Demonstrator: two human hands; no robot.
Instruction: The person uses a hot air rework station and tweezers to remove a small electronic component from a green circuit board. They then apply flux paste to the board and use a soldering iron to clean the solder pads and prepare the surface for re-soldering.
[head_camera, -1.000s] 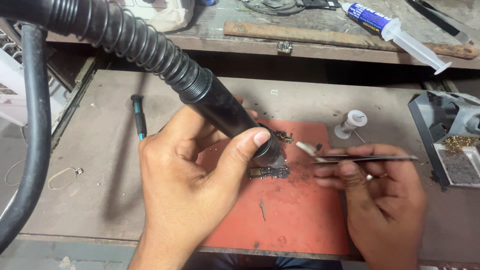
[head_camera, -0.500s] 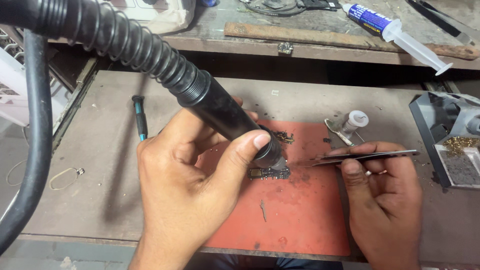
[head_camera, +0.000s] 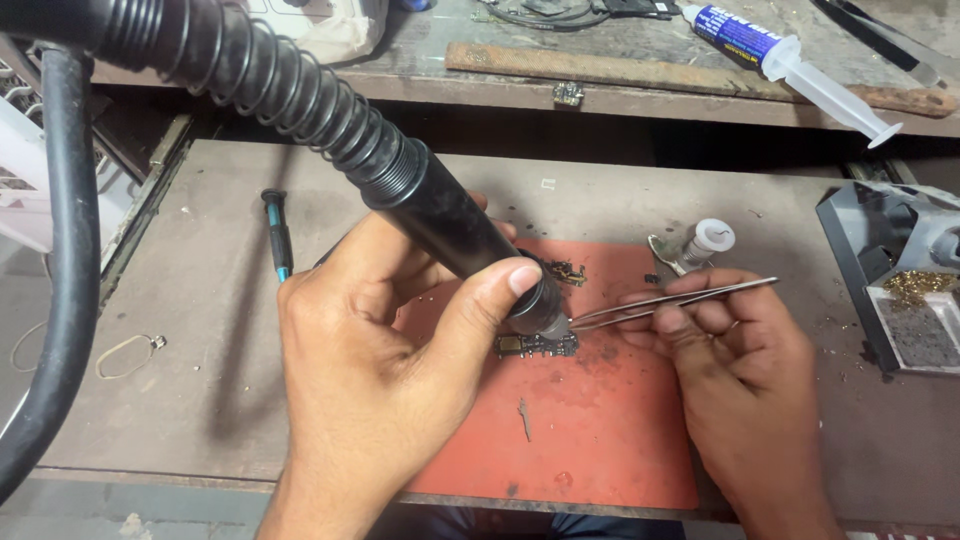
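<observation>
While left hand (head_camera: 380, 360) fingers wrap black hot-air nozzle (head_camera: 470, 245) over small circuit board (head_camera: 537, 345) on red mat (head_camera: 600, 440), my right hand (head_camera: 740, 350) fingers pinch tweezers (head_camera: 670, 303) at board. I'd judge: keep nozzle upright, tweezer tips steady.

Worn brown workbench (head_camera: 200, 340) with red mat (head_camera: 600, 430), screwdriver (head_camera: 276, 235), rubber band (head_camera: 125, 355).
</observation>
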